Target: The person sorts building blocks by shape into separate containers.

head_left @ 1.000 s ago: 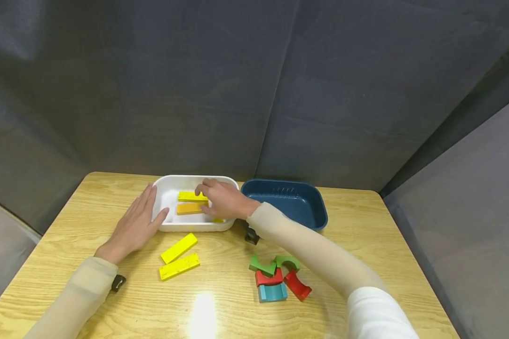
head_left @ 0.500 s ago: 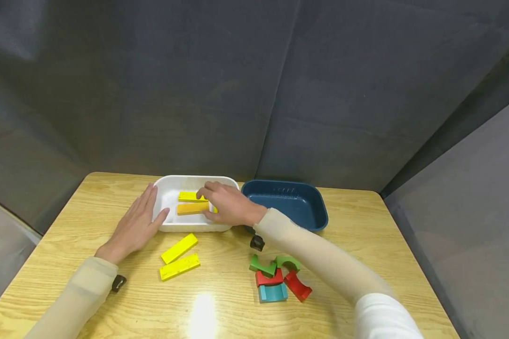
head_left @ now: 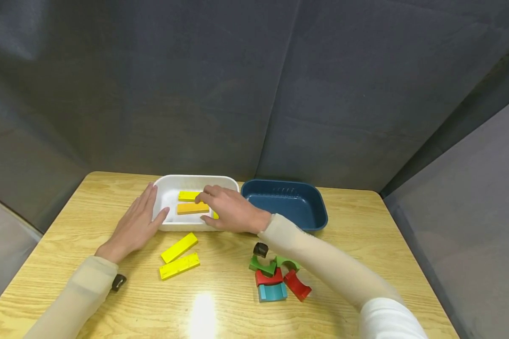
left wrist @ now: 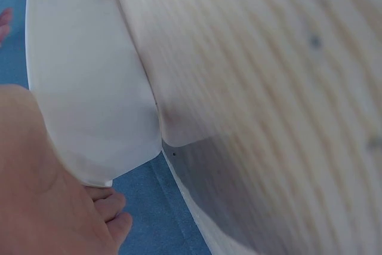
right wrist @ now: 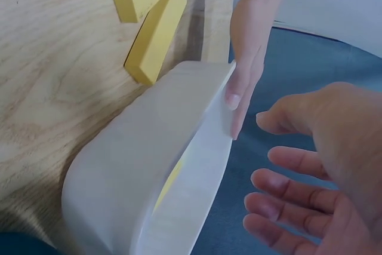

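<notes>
My left hand (head_left: 132,225) rests with straight fingers against the left end of a white plastic tray (head_left: 186,228), its thumb at the near rim. Over the tray's right part hovers my right hand (head_left: 233,210), its fingers loosely bent and apart, with nothing between them in the right wrist view. Beneath it lie a yellow block (head_left: 187,196) and an orange block (head_left: 191,208), side by side. Another yellow block (head_left: 215,215) shows only in part behind the right thumb. In the left wrist view, the left fingers (left wrist: 110,207) touch the tray's end.
Two yellow blocks (head_left: 179,248) lie on the wooden table (head_left: 220,278) in front of the white tray. A dark blue tray (head_left: 297,212) stands to its right. Nearer me are two green arches (head_left: 287,262), two red arches (head_left: 298,285) and a blue one (head_left: 273,292).
My right hand has drawn back slightly toward me and to the right, uncovering more of the orange block. The left hand, trays and blocks stay put.
</notes>
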A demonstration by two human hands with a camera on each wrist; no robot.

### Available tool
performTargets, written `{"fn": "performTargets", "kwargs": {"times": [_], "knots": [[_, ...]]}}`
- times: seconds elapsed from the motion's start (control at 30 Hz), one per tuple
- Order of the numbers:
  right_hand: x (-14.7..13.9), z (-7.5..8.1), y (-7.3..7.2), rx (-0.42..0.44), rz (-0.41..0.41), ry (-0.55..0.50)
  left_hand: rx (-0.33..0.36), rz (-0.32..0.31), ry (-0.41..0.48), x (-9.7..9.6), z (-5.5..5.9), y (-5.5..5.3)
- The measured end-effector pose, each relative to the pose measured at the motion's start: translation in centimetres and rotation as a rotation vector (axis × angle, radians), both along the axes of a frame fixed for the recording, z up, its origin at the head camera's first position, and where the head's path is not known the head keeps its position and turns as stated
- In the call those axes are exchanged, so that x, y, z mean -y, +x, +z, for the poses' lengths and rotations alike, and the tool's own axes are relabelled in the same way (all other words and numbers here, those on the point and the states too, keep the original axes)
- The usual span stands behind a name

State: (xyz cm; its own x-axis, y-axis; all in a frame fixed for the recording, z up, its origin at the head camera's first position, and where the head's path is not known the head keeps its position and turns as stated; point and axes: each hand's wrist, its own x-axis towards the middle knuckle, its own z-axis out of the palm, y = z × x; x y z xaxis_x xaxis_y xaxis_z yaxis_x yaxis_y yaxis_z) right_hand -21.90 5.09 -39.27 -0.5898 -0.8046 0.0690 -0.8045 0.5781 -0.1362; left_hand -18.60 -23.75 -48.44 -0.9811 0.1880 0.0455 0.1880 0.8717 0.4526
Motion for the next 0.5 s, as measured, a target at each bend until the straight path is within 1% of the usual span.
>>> {"fn": "performTargets", "kwargs": {"times": [0.3, 0.5], "knots": [[-0.4, 0.5, 1.6, 0.018, 0.033, -0.016, 0.003, -0.004, 0.001, 0.1, -0.1, 0.0], [-0.9, 0.6, 2.8, 0.023, 0.072, -0.039, 0.008, -0.005, 0.000, -0.1, -0.1, 0.0]]}}
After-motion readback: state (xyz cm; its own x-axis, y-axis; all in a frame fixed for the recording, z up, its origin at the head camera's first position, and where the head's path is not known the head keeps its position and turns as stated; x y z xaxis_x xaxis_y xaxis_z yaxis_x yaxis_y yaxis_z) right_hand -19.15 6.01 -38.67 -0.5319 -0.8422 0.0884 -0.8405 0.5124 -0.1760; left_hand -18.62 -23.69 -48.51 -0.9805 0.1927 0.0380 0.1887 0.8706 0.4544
